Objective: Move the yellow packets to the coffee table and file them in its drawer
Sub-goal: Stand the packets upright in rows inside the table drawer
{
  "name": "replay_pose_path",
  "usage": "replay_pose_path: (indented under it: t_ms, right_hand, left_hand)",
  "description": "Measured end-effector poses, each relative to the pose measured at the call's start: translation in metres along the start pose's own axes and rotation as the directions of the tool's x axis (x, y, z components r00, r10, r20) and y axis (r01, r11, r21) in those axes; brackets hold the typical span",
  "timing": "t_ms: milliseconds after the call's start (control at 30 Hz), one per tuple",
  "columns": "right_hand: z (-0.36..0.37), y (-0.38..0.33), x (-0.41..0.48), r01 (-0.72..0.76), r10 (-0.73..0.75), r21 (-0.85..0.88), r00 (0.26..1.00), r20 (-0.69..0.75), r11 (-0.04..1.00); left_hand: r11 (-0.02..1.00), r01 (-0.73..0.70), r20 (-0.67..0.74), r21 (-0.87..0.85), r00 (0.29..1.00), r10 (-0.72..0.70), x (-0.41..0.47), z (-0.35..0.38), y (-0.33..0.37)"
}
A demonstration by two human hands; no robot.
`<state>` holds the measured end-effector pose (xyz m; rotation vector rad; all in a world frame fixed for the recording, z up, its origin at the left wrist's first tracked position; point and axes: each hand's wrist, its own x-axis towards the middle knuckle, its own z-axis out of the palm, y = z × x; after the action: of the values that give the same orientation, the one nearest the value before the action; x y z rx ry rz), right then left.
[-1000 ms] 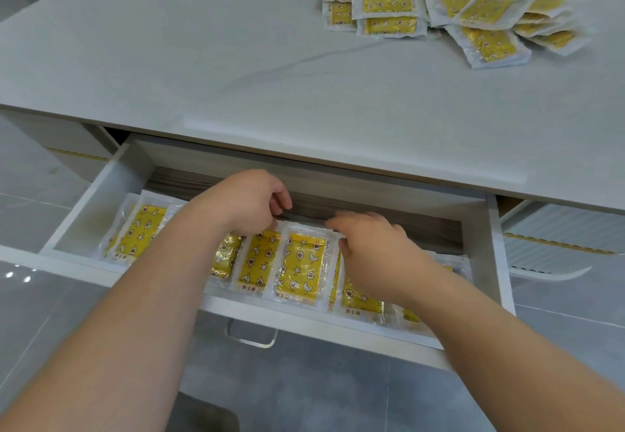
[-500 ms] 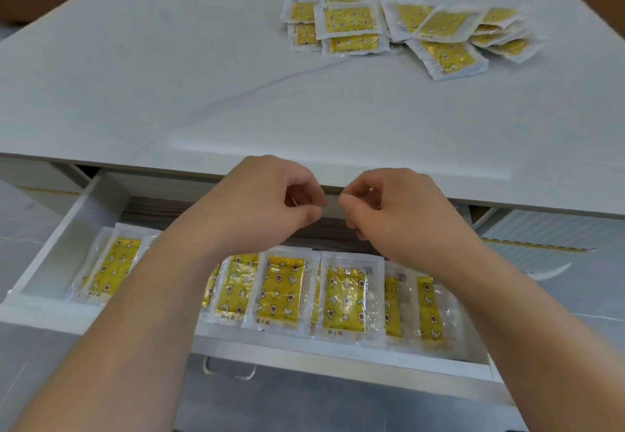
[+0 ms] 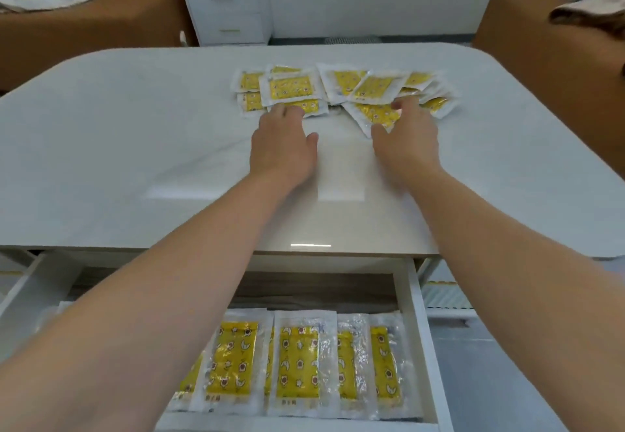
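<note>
Head view: white cabinet [image 3: 226,9] upper centre behind our desk [image 3: 101,147]. Our left hand [image 3: 283,147] and right hand [image 3: 406,144], fingers straight, touch yellow packets [image 3: 291,88].

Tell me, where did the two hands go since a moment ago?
The left hand and right hand rose from the open white drawer and reached across the pale coffee table to the pile of yellow plastic packets, fingertips touching it. The drawer's filed row of yellow packets stayed put.
</note>
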<state>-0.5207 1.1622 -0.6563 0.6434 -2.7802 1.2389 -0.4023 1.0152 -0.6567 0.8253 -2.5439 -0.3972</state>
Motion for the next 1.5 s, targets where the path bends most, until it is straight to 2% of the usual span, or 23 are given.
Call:
replay_pose_path:
  t_ms: [67, 167, 233, 333, 433, 633, 767, 867, 1000, 1200, 1300, 1400, 1500]
  right_hand:
    - [0.015, 0.000, 0.023, 0.028, -0.029, -0.044, 0.999, -0.028, 0.999]
    - [0.031, 0.002, 0.045, 0.078, -0.094, -0.214, 0.993, -0.070, 0.974]
    - [0.037, 0.004, 0.056, 0.092, -0.128, -0.326, 0.987, -0.092, 0.941]
    - [0.042, 0.004, 0.066, 0.058, -0.093, -0.397, 0.993, -0.069, 0.916]
    - [0.042, 0.002, 0.068, 0.042, -0.085, -0.368, 0.991, -0.099, 0.929]
    - [0.028, 0.002, 0.055, -0.033, 0.003, -0.117, 0.968, -0.251, 0.993]
    - [0.026, 0.006, 0.051, -0.110, 0.089, -0.076, 0.966, -0.242, 0.991]
    - [0.031, 0.005, 0.054, -0.151, 0.127, -0.096, 0.968, -0.216, 0.984]
    - [0.033, 0.004, 0.060, -0.199, 0.176, -0.098, 0.963, -0.205, 0.975]
    - [0.031, 0.003, 0.062, -0.135, 0.127, -0.036, 0.979, -0.162, 0.990]
    - [0.030, 0.002, 0.059, -0.100, 0.096, -0.013, 0.983, -0.157, 0.995]
    - [0.026, 0.001, 0.054, -0.070, 0.081, 0.078, 0.986, -0.148, 0.994]
    - [0.019, -0.004, 0.047, -0.064, 0.088, 0.166, 0.985, -0.146, 0.984]
  left_hand:
    - [0.993, -0.018, -0.010, 0.115, 1.000, 0.019, 0.027, 0.019, -0.002]
    - [0.969, -0.021, -0.023, 0.245, 0.999, 0.028, 0.057, 0.037, -0.010]
    - [0.958, -0.030, -0.011, 0.286, 0.999, 0.035, 0.070, 0.046, -0.015]
    - [0.955, -0.058, 0.093, 0.290, 0.995, 0.032, 0.079, 0.054, -0.020]
    - [0.964, -0.045, 0.120, 0.263, 0.993, 0.014, 0.080, 0.055, -0.023]
    - [0.945, -0.046, -0.071, 0.323, 0.995, 0.073, 0.065, 0.043, -0.017]
    - [0.956, -0.054, -0.150, 0.287, 0.984, 0.101, 0.062, 0.042, -0.015]
    - [0.960, 0.045, -0.167, 0.278, 0.986, 0.002, 0.067, 0.045, -0.020]
    - [0.946, 0.215, -0.070, 0.244, 0.976, -0.204, 0.075, 0.050, -0.023]
    - [0.923, 0.264, -0.093, 0.279, 0.964, -0.248, 0.074, 0.047, -0.019]
    - [0.939, 0.265, -0.111, 0.220, 0.963, -0.245, 0.071, 0.044, -0.017]
    - [0.950, 0.305, -0.121, 0.068, 0.948, -0.295, 0.066, 0.039, -0.018]
    - [0.901, 0.365, -0.104, -0.236, 0.912, -0.397, 0.051, 0.026, -0.018]
